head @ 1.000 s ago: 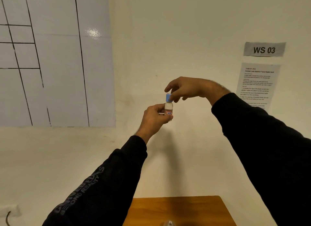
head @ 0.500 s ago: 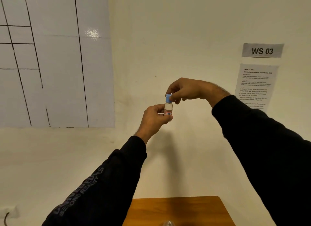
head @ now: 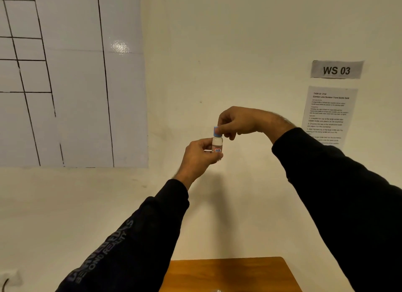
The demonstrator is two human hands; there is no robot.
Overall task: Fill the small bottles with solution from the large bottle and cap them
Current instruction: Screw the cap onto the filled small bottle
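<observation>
A small clear bottle (head: 217,143) with a red-framed label is held upright in front of the wall, well above the table. My left hand (head: 199,155) grips its body from the left. On its neck sits a blue cap (head: 216,131), which my right hand (head: 238,121) pinches from above and from the right. The bottle holds clear liquid. At the bottom edge, only the tip of a clear object (head: 217,290) shows. No large bottle can be seen.
A wooden table (head: 230,274) shows at the bottom edge. On the wall hang a white gridded sheet (head: 71,74) at left, a "WS 03" sign (head: 336,70) and a printed instruction sheet (head: 329,115) at right. A wall socket (head: 9,277) sits bottom left.
Both hands and the bottle have stayed almost in place. My right hand's fingers have shifted slightly on the blue cap.
</observation>
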